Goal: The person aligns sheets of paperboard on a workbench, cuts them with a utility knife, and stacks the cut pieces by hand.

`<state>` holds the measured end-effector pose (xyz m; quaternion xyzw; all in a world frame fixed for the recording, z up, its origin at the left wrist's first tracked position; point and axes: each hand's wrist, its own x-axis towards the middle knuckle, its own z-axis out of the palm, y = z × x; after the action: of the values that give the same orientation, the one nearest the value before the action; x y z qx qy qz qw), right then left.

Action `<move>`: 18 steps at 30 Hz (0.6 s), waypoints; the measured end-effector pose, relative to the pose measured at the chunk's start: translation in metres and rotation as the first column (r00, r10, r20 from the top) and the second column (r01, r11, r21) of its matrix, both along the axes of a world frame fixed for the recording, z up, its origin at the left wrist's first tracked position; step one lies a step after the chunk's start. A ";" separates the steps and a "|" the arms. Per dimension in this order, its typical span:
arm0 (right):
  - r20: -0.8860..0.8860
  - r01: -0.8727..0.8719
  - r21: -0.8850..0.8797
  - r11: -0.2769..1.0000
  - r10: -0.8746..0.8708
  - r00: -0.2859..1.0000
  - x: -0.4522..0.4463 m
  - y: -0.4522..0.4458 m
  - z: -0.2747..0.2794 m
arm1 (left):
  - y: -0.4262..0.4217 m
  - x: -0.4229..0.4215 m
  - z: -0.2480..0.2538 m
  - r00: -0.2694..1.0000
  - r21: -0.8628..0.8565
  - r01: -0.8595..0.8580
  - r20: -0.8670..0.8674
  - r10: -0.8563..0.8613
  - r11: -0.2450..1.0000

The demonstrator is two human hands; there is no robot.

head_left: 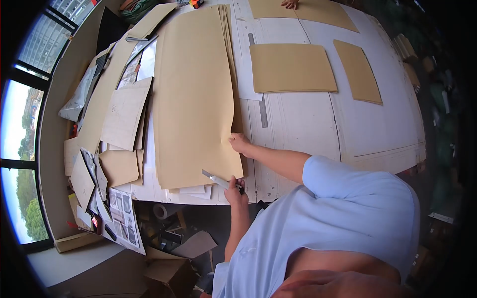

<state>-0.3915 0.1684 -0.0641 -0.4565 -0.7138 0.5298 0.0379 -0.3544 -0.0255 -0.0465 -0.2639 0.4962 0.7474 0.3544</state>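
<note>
A tall stack of brown kraft paper sheets [194,94] lies on the table. My right hand [241,143] pinches the right edge of the top sheet, which bends up slightly there. Below it, near the sheet's bottom corner, my left hand [236,191] is closed around a utility knife [217,181]. The knife's blade points up and left over the paper. My left fingers are partly hidden by the handle and the sheet's corner.
Smaller brown sheets [294,68] and a narrower piece [358,71] lie on the white table [308,119]. Another person's hand [290,4] rests on paper at the far edge. Boards [126,114] crowd the left side. A cardboard box [169,275] stands below.
</note>
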 end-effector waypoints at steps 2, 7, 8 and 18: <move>-0.038 -0.021 -0.051 0.998 0.019 0.999 -0.016 0.017 -0.015 | 0.008 -0.019 -0.009 0.999 -0.021 0.016 -0.036 -0.017 1.000; -0.131 -0.010 -0.436 0.900 -0.052 0.990 -0.020 0.049 -0.010 | 0.038 -0.061 -0.013 0.996 0.026 -0.061 -0.067 0.062 0.998; -0.129 0.002 -0.527 0.850 -0.082 0.988 -0.011 0.052 0.007 | 0.043 -0.070 -0.014 0.996 0.015 -0.063 -0.058 0.063 0.998; -0.044 0.104 -0.725 0.680 -0.197 0.979 0.034 0.016 -0.012 | 0.038 -0.077 -0.020 0.989 -0.152 -0.045 -0.144 0.023 0.987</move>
<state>-0.3577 0.1840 -0.0761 -0.4598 -0.4058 0.7877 -0.0581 -0.4309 0.0124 -0.0662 -0.2451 0.5722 0.7294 0.2838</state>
